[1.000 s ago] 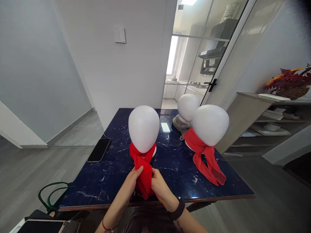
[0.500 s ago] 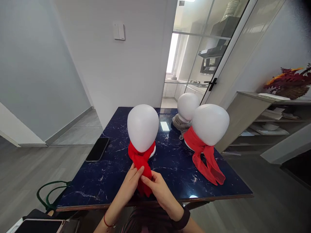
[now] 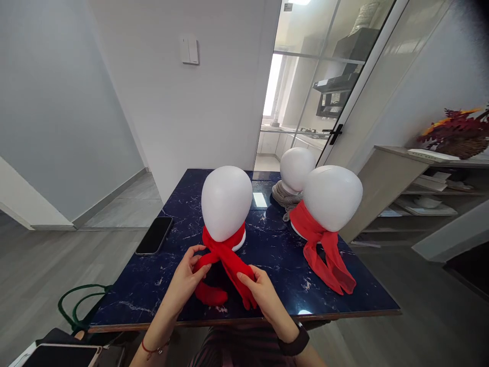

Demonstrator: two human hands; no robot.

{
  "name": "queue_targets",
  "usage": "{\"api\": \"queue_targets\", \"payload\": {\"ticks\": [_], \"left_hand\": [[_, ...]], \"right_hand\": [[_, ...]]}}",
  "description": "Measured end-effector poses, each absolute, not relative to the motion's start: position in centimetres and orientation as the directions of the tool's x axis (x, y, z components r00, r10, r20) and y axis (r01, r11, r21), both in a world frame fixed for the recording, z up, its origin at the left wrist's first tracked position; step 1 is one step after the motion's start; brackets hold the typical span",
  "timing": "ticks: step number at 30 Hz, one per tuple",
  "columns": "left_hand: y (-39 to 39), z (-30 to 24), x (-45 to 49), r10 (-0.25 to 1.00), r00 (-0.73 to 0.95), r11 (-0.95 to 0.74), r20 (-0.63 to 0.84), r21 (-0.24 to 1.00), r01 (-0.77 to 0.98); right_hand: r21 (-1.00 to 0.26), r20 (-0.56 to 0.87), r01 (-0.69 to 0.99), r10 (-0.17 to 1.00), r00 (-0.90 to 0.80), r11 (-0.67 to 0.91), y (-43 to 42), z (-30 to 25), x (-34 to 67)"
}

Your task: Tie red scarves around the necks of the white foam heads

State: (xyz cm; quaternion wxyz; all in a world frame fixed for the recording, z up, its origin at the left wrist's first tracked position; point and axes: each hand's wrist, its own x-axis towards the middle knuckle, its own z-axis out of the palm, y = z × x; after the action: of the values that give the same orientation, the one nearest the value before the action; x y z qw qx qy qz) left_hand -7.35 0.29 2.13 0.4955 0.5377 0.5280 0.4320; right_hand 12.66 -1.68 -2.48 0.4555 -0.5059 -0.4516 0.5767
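Note:
In front of me stands a white foam mannequin head with a red scarf wrapped around its neck and crossed at the front. My left hand pinches one scarf end, drawn to the left, its tip lying on the table. Between the fingers and thumb of my right hand is the other end, which slants down to the right. Two more heads stand on the right: the nearer mannequin head wears a red tied scarf, the farther mannequin head has a grey scarf at its base.
The dark blue marbled table carries a black phone at its left edge. A bag with a green handle and a tablet-like device sit low on the left. A shelf stands beyond the right side.
My hands were close together over the bunched scarf; they have moved apart. The left hand has pulled one end leftward, the right hand the other end rightward.

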Motion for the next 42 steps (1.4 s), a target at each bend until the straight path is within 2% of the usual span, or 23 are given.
{"api": "queue_targets", "payload": {"ticks": [3,6,9,12,16,18,21,24,26,28,30,35,39,42], "left_hand": [[0.0,2.7,-7.3,0.996,0.088,-0.019,-0.004,0.964,0.266],[-0.4,2.9,-7.3,0.978,0.17,-0.19,0.124,0.869,0.458],[-0.6,2.7,-7.3,0.943,0.165,-0.323,0.289,0.678,0.661],[-0.7,2.8,-7.2,0.879,0.147,-0.364,0.454,0.439,0.821],[-0.8,3.3,-7.2,0.801,0.15,-0.288,0.579,0.154,0.945],[-0.9,3.2,-7.2,0.784,0.147,-0.247,0.604,0.085,0.965],[-0.7,2.2,-6.8,0.78,0.156,-0.298,0.606,0.141,0.944],[-0.4,1.0,-6.4,0.818,0.135,-0.37,0.559,0.333,0.868],[-0.1,0.3,-6.2,0.846,0.183,-0.434,0.501,0.449,0.781],[0.3,-0.1,-6.3,0.845,0.29,-0.505,0.449,0.49,0.71],[0.6,-0.4,-6.6,0.814,0.404,-0.571,0.418,0.447,0.688],[1.2,0.1,-6.5,0.739,0.567,-0.66,0.364,0.221,0.718],[1.9,0.3,-6.0,0.716,0.588,-0.657,0.377,0.078,0.75],[2.6,-0.3,-5.8,0.721,0.557,-0.627,0.413,0.045,0.778]], "right_hand": [[-0.994,-0.085,0.067,0.996,-0.027,-0.083,-1.5,-3.2,12.7],[-0.996,-0.003,0.084,0.999,-0.04,0.0,-1.4,-3.2,12.7],[-0.997,-0.035,0.07,0.998,-0.058,-0.031,-1.4,-3.1,12.7],[-0.989,-0.058,0.141,0.997,-0.055,-0.05,-1.7,-2.6,12.7],[-0.982,0.001,0.189,0.992,-0.129,0.026,-2.3,-1.6,12.6],[-0.985,0.009,0.171,0.987,-0.162,0.037,-2.6,-1.3,12.4],[-0.985,0.026,0.163,0.987,-0.16,0.052,-2.9,-1.1,12.0],[-0.984,0.03,0.171,0.985,-0.172,0.06,-3.2,-0.8,11.7],[-0.982,0.024,0.18,0.983,-0.182,0.057,-3.4,-0.3,11.5],[-0.981,0.029,0.183,0.982,-0.186,0.064,-3.6,0.4,11.4],[-0.98,0.048,0.179,0.982,-0.184,0.082,-3.7,1.0,11.3],[-0.979,0.093,0.16,0.973,-0.209,0.128,-3.9,2.1,11.1],[-0.986,0.113,0.098,0.969,-0.222,0.137,-3.7,2.1,10.8],[-0.994,0.104,-0.047,0.979,-0.174,0.097,-3.0,1.3,10.7]]}}
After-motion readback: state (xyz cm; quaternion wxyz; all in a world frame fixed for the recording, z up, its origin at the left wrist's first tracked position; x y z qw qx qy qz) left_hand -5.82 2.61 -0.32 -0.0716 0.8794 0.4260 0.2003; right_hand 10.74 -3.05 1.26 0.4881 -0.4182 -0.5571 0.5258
